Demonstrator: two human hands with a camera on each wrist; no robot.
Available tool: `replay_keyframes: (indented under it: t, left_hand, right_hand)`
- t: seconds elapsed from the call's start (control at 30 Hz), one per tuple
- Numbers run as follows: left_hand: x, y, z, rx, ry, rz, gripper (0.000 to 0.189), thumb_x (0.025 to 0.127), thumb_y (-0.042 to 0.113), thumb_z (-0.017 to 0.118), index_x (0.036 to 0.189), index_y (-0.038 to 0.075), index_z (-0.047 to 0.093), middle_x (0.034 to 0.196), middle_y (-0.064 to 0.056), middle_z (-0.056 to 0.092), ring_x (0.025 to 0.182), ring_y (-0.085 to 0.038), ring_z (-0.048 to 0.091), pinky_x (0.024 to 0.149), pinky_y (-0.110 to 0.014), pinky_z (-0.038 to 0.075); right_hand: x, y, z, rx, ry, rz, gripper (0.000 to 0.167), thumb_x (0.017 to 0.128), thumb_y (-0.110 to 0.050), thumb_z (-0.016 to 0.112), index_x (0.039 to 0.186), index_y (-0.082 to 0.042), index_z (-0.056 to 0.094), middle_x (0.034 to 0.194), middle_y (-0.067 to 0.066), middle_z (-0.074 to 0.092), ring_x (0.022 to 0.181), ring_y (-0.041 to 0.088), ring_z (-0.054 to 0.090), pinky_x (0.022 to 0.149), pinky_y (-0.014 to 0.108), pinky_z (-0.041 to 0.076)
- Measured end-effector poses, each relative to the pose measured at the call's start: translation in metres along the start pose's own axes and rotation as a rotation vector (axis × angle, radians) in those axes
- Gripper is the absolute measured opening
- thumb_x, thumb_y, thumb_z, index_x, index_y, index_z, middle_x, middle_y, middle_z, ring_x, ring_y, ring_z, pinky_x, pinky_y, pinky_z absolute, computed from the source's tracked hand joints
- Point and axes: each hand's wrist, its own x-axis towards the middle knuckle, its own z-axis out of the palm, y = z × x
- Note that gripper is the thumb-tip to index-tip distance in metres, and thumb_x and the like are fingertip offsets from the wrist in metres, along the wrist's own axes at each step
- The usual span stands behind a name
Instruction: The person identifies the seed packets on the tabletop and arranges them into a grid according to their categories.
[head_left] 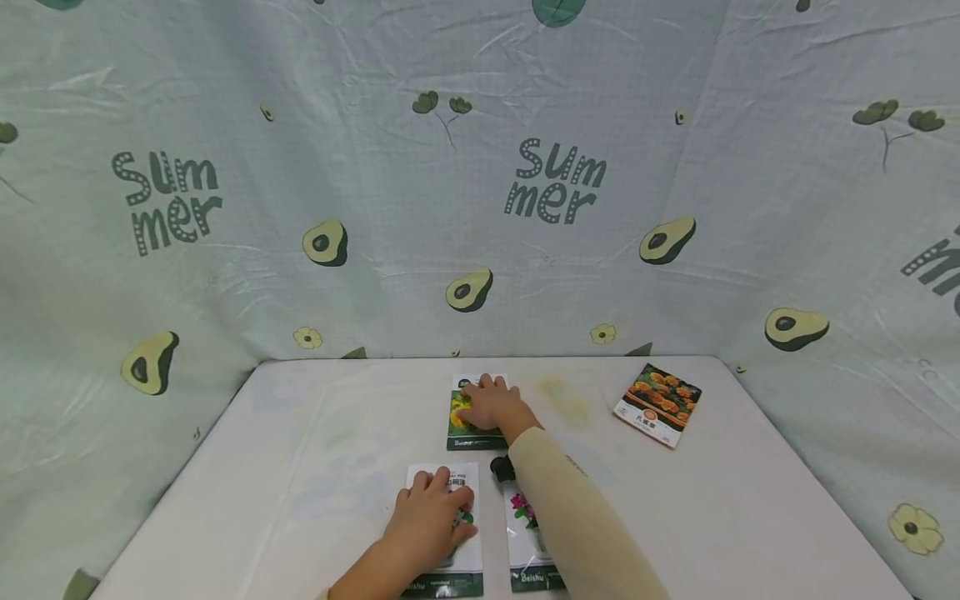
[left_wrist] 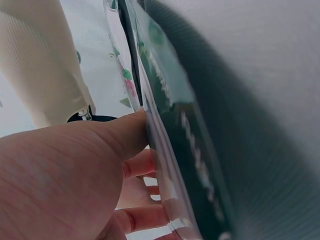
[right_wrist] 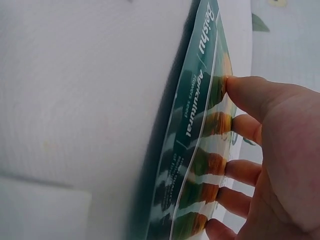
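Observation:
My right hand (head_left: 495, 407) lies over a seed packet (head_left: 459, 421) with yellow flowers and a dark green bottom band, near the table's far edge. In the right wrist view, its spread fingertips touch the glossy face of this packet (right_wrist: 192, 112), and the thumb sits beside them. Closer to me, my left hand (head_left: 429, 515) rests on a white seed packet (head_left: 471, 554) with a green bottom band. The left wrist view has the thumb and fingers against the face of that packet (left_wrist: 175, 145). The left hand partly covers its picture.
Right of the left hand lies another white packet (head_left: 522, 546) with pink flowers, partly hidden by the right sleeve (head_left: 581, 517). An orange-flower packet (head_left: 660, 404) lies tilted at the far right of the white table (head_left: 750, 500). A printed curtain (head_left: 390, 183) hangs behind.

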Motion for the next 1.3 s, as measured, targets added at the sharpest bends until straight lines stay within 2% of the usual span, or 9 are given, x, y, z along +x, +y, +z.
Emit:
replay_keyframes:
  t: [0.53, 0.87, 1.3]
  left_hand:
    - [0.001, -0.004, 0.002, -0.007, 0.012, 0.018, 0.037, 0.087, 0.048, 0.078, 0.114, 0.024, 0.072, 0.121, -0.011, 0.057, 0.115, -0.036, 0.05, 0.085, -0.06, 0.048]
    - [0.001, -0.005, 0.003, 0.0, 0.024, 0.031, 0.032, 0.087, 0.048, 0.077, 0.109, 0.026, 0.071, 0.118, -0.009, 0.056, 0.113, -0.036, 0.05, 0.082, -0.058, 0.047]
    - [0.002, -0.004, 0.001, -0.015, 0.004, 0.016, 0.029, 0.087, 0.048, 0.078, 0.106, 0.026, 0.071, 0.117, -0.008, 0.057, 0.112, -0.035, 0.05, 0.083, -0.059, 0.048]
  right_hand:
    - [0.0, -0.01, 0.002, -0.001, 0.004, -0.013, 0.058, 0.101, -0.059, 0.051, 0.154, -0.034, 0.046, 0.155, 0.007, 0.043, 0.14, 0.03, 0.04, 0.118, 0.056, 0.031]
    - [-0.002, -0.015, 0.001, -0.003, 0.001, -0.031, 0.058, 0.102, -0.059, 0.051, 0.155, -0.035, 0.045, 0.155, 0.007, 0.044, 0.141, 0.03, 0.04, 0.119, 0.057, 0.031]
    - [0.009, -0.018, 0.009, -0.002, 0.004, -0.022, 0.062, 0.101, -0.06, 0.05, 0.156, -0.033, 0.042, 0.157, 0.006, 0.04, 0.144, 0.03, 0.037, 0.119, 0.055, 0.03]
